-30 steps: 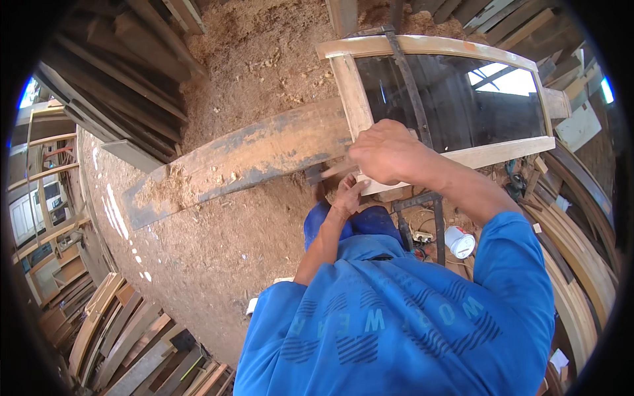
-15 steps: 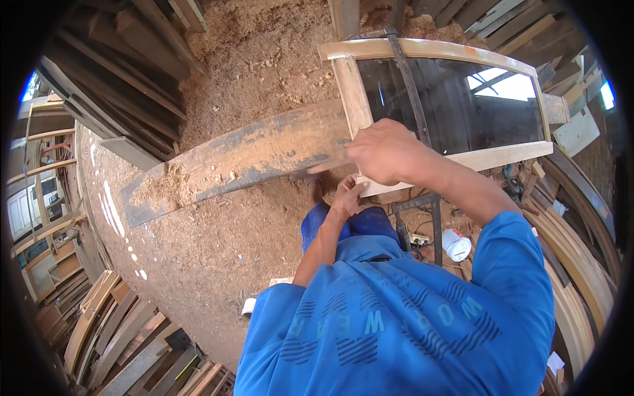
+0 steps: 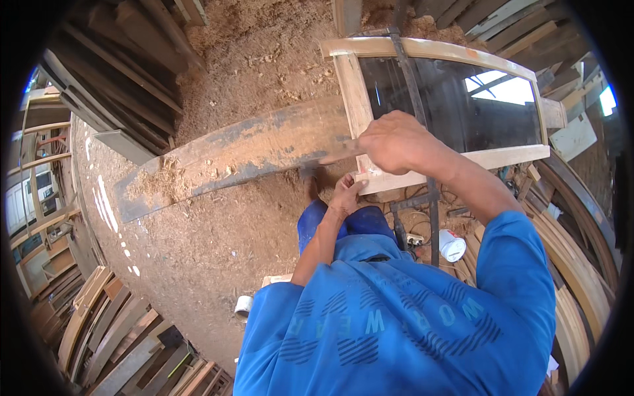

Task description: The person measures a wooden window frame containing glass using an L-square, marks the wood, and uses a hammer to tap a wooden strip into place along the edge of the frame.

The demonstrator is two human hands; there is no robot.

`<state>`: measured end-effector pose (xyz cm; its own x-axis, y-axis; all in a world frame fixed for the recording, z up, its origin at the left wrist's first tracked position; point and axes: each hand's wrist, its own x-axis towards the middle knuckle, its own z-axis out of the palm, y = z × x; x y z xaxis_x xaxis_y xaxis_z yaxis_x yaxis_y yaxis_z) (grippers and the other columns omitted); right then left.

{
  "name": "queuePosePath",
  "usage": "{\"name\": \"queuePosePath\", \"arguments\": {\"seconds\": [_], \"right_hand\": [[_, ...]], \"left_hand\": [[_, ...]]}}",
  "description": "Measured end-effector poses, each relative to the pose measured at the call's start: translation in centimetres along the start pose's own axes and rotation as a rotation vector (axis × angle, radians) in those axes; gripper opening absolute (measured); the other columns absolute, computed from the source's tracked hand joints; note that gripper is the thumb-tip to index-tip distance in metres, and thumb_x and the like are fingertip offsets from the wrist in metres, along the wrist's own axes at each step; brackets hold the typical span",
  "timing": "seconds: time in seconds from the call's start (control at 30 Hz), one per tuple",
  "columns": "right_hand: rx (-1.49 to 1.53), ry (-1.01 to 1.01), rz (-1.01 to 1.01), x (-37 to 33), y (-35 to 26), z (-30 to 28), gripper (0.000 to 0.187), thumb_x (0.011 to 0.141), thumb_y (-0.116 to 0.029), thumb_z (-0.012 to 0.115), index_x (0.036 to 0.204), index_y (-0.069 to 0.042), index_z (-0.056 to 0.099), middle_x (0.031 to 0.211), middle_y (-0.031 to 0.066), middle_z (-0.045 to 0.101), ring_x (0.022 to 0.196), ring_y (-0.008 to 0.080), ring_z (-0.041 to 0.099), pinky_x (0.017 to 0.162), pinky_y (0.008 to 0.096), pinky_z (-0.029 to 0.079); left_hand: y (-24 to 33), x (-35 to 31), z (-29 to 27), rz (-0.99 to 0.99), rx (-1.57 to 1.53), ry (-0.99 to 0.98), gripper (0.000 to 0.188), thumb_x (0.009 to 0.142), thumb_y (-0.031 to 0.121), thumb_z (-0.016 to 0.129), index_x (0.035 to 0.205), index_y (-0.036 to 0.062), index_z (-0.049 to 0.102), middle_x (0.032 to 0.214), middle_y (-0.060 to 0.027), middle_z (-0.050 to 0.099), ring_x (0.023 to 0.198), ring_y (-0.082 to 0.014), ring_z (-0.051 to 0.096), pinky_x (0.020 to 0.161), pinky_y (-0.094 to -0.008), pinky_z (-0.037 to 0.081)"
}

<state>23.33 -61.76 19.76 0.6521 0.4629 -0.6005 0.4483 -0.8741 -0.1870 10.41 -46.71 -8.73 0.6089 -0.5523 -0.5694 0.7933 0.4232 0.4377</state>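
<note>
A pale wooden frame (image 3: pixel 353 92) with a dark glass pane (image 3: pixel 462 99) lies on the bench at the right. My right hand (image 3: pixel 393 142) is closed over the near left part of the frame, gripping a brownish stick-like tool (image 3: pixel 338 156) that points left. Blur hides what kind of tool it is. My left hand (image 3: pixel 345 195) pinches the frame's near left corner, thumb and fingertips against the wood end. A dark metal bar clamp (image 3: pixel 413 86) runs across the frame from far to near side.
A long worn plank (image 3: pixel 244 148) strewn with shavings extends left from the frame. Stacked boards (image 3: pixel 109 336) stand at the left, with more timber (image 3: pixel 568 264) at the right. A white bucket (image 3: pixel 452 245) and a power strip (image 3: pixel 414 239) sit below the frame. Wood shavings cover the ground.
My right hand has shifted slightly right and down with the stick-like tool, uncovering more of the frame's corner. My left hand keeps its pinch at the corner.
</note>
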Motion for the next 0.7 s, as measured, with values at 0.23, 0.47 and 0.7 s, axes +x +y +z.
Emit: {"name": "queuePosePath", "arguments": {"seconds": [0.23, 0.47, 0.7], "right_hand": [[0.228, 0.32, -0.102, 0.7, -1.3, 0.8, 0.045, 0.082, -0.008, 0.061, 0.124, -0.022, 0.069, 0.091, 0.0158, 0.072, 0.094, 0.0347, 0.07, 0.077, 0.0447, 0.055], [-0.007, 0.046, -0.024, 0.0, 0.1, 0.2, 0.023, 0.079, -0.012, 0.065, 0.099, -0.005, 0.076, 0.087, 0.0149, 0.073, 0.086, 0.0382, 0.07, 0.071, 0.0453, 0.056], [0.409, 0.193, -0.174, 1.8, -0.2, 0.5, 0.057, 0.093, -0.013, 0.056, 0.149, -0.022, 0.048, 0.108, 0.0209, 0.069, 0.098, 0.0395, 0.066, 0.084, 0.0471, 0.054]], "left_hand": [[-0.1, -0.2, 0.5, 0.02, 0.004, -0.011, 0.024, 0.092, -0.003, 0.064, 0.115, -0.0002, 0.063, 0.107, -0.0077, 0.07, 0.099, -0.0151, 0.067, 0.091, -0.0307, 0.055], [-0.2, -0.1, 0.1, 0.006, 0.027, 0.018, 0.02, 0.09, -0.004, 0.066, 0.11, -0.0001, 0.063, 0.107, -0.0078, 0.071, 0.095, -0.0132, 0.067, 0.086, -0.0277, 0.054], [0.0, -0.1, 1.1, 0.062, 0.075, -0.032, 0.023, 0.092, 0.0, 0.066, 0.116, 0.0009, 0.062, 0.109, -0.0068, 0.07, 0.095, -0.0137, 0.067, 0.085, -0.0285, 0.056]]}}
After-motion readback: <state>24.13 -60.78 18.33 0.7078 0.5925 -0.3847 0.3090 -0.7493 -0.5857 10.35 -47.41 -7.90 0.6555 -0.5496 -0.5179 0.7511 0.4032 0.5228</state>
